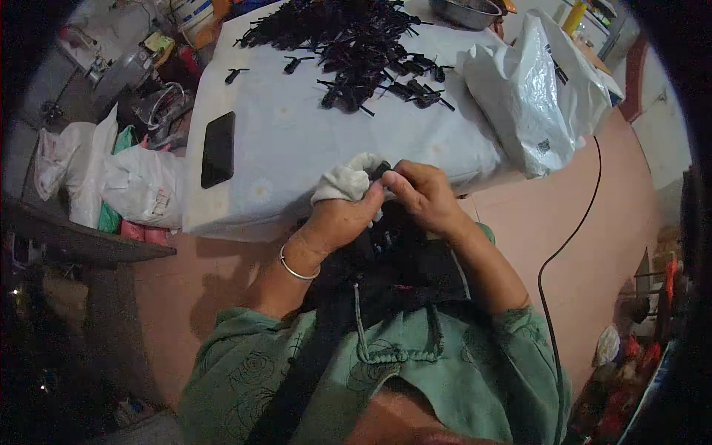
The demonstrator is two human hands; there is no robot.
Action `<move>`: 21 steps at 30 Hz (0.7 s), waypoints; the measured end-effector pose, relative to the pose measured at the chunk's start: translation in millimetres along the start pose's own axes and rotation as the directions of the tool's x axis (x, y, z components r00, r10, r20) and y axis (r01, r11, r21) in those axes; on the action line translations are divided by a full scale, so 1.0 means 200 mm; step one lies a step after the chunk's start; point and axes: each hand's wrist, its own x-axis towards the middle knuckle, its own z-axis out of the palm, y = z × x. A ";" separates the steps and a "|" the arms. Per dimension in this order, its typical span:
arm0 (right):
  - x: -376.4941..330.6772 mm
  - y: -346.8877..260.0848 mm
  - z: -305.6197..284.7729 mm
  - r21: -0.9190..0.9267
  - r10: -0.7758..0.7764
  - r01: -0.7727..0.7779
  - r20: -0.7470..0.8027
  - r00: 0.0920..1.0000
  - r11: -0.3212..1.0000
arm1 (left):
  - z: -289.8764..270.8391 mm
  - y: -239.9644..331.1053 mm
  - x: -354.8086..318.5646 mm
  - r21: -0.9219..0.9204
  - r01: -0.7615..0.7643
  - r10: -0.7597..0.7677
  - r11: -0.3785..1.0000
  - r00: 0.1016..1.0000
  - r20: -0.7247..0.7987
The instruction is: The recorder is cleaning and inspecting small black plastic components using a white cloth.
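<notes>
At the table's near edge, my left hand [343, 220] is closed around a bunched white cloth [343, 183]. A small black part [380, 170] pokes out of the cloth, and both hands meet at it. My right hand [426, 196] pinches this part between thumb and fingers; its exact kind is too small to make out. A large heap of similar small black parts with thin stubs [337, 44] lies across the far side of the table. Two of them rest apart toward the left, among them one black piece [236, 76].
A black phone [218, 150] lies on the left of the white-covered table [274, 133]. On its right slumps a large white plastic bag [519, 96]; a metal bowl [467, 12] stands behind. White bags [144, 185] sit on the left. A black cable [545, 267] crosses the floor at right.
</notes>
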 end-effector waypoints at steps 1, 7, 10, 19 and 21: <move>-0.01 -0.02 0.00 -0.132 -0.047 0.048 0.013 0.999 0.990 | 0.00 0.01 0.00 0.030 0.026 -0.026 0.999 0.999 -0.020; -0.05 0.04 0.07 -0.021 0.088 -0.090 -0.066 0.994 0.996 | 0.05 -0.05 0.04 0.489 -0.451 0.546 0.747 0.836 -0.063; -0.03 0.07 0.12 0.064 0.128 -0.121 -0.116 0.985 0.991 | 0.03 -0.12 0.05 0.700 -0.468 0.615 0.540 0.787 0.052; -0.04 0.11 0.12 0.082 0.151 -0.146 -0.065 0.986 0.986 | 0.06 -0.17 0.02 0.381 -0.326 0.409 0.865 0.898 -0.161; -0.06 0.09 0.12 0.067 0.172 -0.169 -0.033 0.985 0.983 | 0.05 -0.15 0.02 0.523 -0.374 0.495 0.766 0.863 -0.107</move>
